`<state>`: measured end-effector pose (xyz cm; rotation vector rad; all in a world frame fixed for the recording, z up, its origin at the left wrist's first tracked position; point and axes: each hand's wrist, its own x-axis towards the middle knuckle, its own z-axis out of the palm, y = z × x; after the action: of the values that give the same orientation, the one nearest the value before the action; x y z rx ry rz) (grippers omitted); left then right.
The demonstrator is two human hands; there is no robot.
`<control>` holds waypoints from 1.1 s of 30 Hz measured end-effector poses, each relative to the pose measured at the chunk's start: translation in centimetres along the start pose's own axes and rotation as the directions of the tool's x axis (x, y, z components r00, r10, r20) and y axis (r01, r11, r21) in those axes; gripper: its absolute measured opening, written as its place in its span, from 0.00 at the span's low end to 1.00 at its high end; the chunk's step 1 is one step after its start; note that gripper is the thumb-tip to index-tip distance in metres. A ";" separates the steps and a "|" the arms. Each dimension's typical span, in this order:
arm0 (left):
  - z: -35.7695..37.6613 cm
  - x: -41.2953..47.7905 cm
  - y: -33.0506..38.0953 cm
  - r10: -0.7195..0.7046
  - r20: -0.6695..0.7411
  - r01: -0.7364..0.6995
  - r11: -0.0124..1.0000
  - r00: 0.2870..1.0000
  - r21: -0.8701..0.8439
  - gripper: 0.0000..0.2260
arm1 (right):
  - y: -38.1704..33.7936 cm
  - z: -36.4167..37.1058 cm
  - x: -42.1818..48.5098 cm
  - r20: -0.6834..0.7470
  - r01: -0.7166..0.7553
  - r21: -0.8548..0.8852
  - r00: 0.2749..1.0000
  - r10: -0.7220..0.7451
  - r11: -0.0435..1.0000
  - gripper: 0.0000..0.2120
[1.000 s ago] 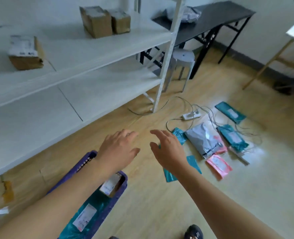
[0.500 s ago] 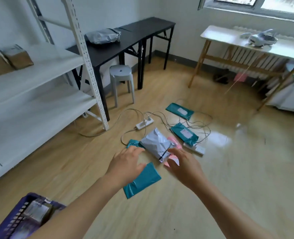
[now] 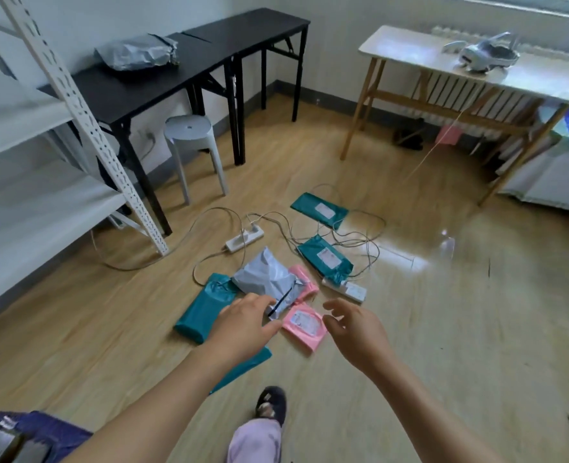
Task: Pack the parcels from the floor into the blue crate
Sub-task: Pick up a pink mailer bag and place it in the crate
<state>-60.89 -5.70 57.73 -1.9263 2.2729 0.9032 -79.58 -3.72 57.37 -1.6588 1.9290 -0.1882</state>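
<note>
Wooden floor (image 3: 109, 345) carries the parcels just ahead of us, some lying among white cables (image 3: 353, 242); the blue crate (image 3: 59, 429) sits at our lower left. Both hands are empty, fingers loosely apart: the left hand (image 3: 246, 325) hovers over the near end of the grey parcel (image 3: 266, 279), the right hand (image 3: 356, 332) just beside the pink parcel (image 3: 304, 325). We should take each by its near edge and lift clear of the cables. The grey parcel's long axis runs nearly straight away from us.
</note>
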 end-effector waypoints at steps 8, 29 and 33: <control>0.5 12.3 1.6 -0.141 0.054 0.149 0.973 0.988 -0.178 0.20 | 3.0 -3.2 11.3 0.041 0.020 0.001 0.999 -0.020 1.000 0.12; 7.5 35.1 -1.5 -0.700 0.124 0.502 0.366 0.703 -0.784 0.12 | 9.9 -2.1 39.9 0.444 0.239 -0.179 0.885 -0.139 0.954 0.15; 12.9 37.6 -2.1 -0.783 0.152 0.484 0.208 0.603 -0.850 0.13 | 12.4 1.2 44.1 0.532 0.307 -0.194 0.831 -0.163 0.932 0.16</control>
<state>-72.18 -33.85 31.92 -3.1855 0.6291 1.7759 -92.14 -42.21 35.93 -1.8902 1.3867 0.4092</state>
